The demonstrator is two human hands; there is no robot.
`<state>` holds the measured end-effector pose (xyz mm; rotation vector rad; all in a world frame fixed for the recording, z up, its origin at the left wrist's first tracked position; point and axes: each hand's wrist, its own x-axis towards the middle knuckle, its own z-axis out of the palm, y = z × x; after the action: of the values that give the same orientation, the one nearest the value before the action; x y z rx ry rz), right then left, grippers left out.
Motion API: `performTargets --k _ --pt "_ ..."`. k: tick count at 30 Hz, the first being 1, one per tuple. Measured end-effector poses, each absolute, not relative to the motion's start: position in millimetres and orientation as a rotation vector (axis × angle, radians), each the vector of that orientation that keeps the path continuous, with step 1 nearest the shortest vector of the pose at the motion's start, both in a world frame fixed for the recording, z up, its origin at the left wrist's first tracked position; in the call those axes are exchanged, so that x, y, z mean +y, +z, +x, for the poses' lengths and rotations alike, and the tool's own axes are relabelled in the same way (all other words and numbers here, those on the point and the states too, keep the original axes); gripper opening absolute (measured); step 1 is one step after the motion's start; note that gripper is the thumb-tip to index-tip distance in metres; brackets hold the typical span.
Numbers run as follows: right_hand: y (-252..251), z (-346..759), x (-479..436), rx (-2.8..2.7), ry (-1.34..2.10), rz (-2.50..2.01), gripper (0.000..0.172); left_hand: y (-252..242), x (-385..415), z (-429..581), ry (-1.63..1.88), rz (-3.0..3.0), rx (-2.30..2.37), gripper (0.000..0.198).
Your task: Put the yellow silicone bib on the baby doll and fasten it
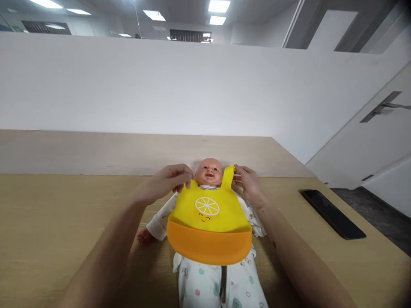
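A baby doll (209,172) in white printed clothes lies on its back on the wooden table. Over its chest is a yellow silicone bib (186,205) with a lemon-slice print and an orange catch pocket (208,244). My right hand (247,179) pinches the top of the bib's right-hand strap, holding it upright beside the doll's head. On the other side, my left hand (173,179) has its fingers closed at the left-hand strap, which they mostly cover. The doll's neck shows between the two straps.
A black smartphone (332,213) lies on the table's right side, near the edge. Behind the table (64,214) rises a white wall (144,85) with glass panes above. A white door (369,141) with a metal handle stands at the right.
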<state>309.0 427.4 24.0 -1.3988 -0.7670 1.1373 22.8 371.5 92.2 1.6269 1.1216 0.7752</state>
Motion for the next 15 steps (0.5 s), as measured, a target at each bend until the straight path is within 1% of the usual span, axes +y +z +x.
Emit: performTargets --k 2,3,5,8,10,12,15 --pt "27.2 308.6 426.6 -0.744 1.166 -1.397 0.007 74.6 396.7 30.5 0.931 1.571 1.395 0.018" --pt "27.5 309.2 426.7 -0.737 1.17 -1.404 0.006 63.0 406.6 34.7 0.951 1.559 1.486 0.022" --pt "24.3 312.8 428.5 -0.758 1.136 -1.465 0.011 39.8 417.8 43.1 0.91 1.548 1.534 0.033" --pt "11.5 324.8 434.4 -0.979 1.037 -1.631 0.021 18.8 416.0 54.2 0.796 1.538 1.448 0.052" --pt "1.8 333.4 438.4 -1.177 0.998 -1.719 0.023 16.1 410.5 59.1 0.733 1.515 1.395 0.062" --pt "-5.3 338.4 440.4 -1.323 0.982 -1.751 0.022 18.7 407.8 62.0 0.724 1.5 1.382 0.069" --pt "-8.9 336.0 439.9 -1.434 0.996 -1.708 0.017 24.4 412.4 65.8 0.775 1.543 1.379 0.073"
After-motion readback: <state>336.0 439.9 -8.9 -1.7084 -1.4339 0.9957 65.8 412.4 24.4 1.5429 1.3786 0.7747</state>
